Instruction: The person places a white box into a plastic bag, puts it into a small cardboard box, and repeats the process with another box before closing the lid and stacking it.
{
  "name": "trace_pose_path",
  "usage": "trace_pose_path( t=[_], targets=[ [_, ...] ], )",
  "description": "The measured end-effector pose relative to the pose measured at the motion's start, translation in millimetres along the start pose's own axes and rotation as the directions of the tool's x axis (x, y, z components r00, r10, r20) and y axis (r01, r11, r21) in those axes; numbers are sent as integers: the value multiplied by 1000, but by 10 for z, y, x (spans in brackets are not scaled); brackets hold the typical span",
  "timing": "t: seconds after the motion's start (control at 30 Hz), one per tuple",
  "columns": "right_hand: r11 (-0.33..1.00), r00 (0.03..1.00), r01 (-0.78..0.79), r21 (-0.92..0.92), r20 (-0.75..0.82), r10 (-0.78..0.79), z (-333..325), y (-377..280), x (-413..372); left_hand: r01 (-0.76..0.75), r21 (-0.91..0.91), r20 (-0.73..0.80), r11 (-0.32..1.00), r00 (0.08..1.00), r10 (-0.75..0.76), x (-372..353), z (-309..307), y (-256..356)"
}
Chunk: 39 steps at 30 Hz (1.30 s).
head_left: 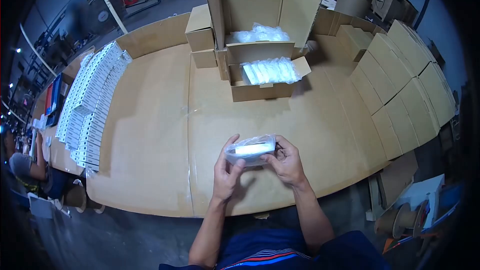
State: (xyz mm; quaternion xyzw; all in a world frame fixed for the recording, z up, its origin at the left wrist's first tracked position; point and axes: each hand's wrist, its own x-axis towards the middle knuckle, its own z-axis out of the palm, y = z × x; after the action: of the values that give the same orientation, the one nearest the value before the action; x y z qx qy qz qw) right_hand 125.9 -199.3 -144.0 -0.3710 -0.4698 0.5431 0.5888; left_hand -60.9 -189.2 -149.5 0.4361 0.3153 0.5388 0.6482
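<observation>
Between my two hands, above the front of the cardboard-covered table [150,135], is a small white box in a clear plastic bag [254,148]. My left hand [227,172] grips the bag's left end, thumb in front. At the right end, my right hand [286,162] pinches the plastic between thumb and fingers. Farther back stands an open cardboard box [262,93] with a row of plastic-wrapped white packets [272,71] inside. Behind it, a larger open carton [252,0] holds more clear-wrapped items [260,33].
Stacked small white boxes [92,105] line the table's left side. Closed brown cartons [400,90] are piled at the right, and two more [201,32] stand beside the large carton. A person [25,165] sits at far left. Cable spools [402,218] lie at lower right.
</observation>
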Motion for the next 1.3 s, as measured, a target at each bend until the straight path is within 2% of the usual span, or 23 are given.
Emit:
trace_pose_path(
  t=[0.07,0.1,0.17,0.2,0.23,0.27,0.3,0.4,0.43,0.53,0.57,0.67,0.8,0.83,0.97,1.1,1.2,1.3],
  targets=[
    [1000,1000,13,2,-2,-13,-13,-2,-41,54,42,49,998,997,-56,-35,46,68],
    [995,999,38,-95,28,-35,-19,-20,-59,89,4,-5,996,996,-89,-48,31,10],
    [953,993,99,-287,95,-75,-49,-98,-57,95,5,2,995,996,-95,-41,-26,-4],
    [952,991,108,-287,107,-80,-58,-122,-64,100,5,4,995,995,-100,-45,-40,-5],
    [951,989,115,-287,119,-84,-64,-145,-73,15,78,-4,997,1000,-14,-41,8,27],
    [950,987,122,-286,132,-87,-68,-166,-92,59,74,-19,996,998,-57,-52,1,20],
    [961,996,6,-275,88,19,-70,-189,-118,101,71,-34,992,994,-99,-62,-9,24],
    [987,998,27,-160,-46,-35,-57,-137,-162,189,-4,-143,982,972,-187,-89,43,77],
    [999,988,2,-32,-155,-7,-76,-84,-166,206,-42,-186,978,960,-210,-83,70,101],
    [923,926,321,-212,-135,-353,-7,-198,-121,185,-48,-238,982,952,-191,-48,51,125],
    [921,943,320,-223,-14,-332,-26,-200,-137,180,-27,-230,983,956,-181,-50,47,121],
    [816,975,201,-542,194,-112,17,-374,-124,180,2,-200,984,964,-176,-43,33,82],
    [834,994,101,-542,92,-61,36,-358,-101,185,-48,-177,982,965,-191,-60,46,104],
    [851,999,19,-524,53,10,23,-353,-114,193,-34,-165,981,967,-196,-67,1,81],
    [823,995,96,-560,78,-63,-21,-293,-123,137,-27,-105,990,985,-139,-65,11,192],
    [823,993,112,-556,89,-75,-70,-287,-132,65,48,36,997,997,-67,-163,39,340],
    [809,984,174,-561,118,-130,-51,-337,-129,-190,399,195,897,974,119,-179,-8,287],
    [741,966,257,-621,175,-189,-36,-401,-128,-108,454,198,884,980,17,-162,-38,340]
  ],
)
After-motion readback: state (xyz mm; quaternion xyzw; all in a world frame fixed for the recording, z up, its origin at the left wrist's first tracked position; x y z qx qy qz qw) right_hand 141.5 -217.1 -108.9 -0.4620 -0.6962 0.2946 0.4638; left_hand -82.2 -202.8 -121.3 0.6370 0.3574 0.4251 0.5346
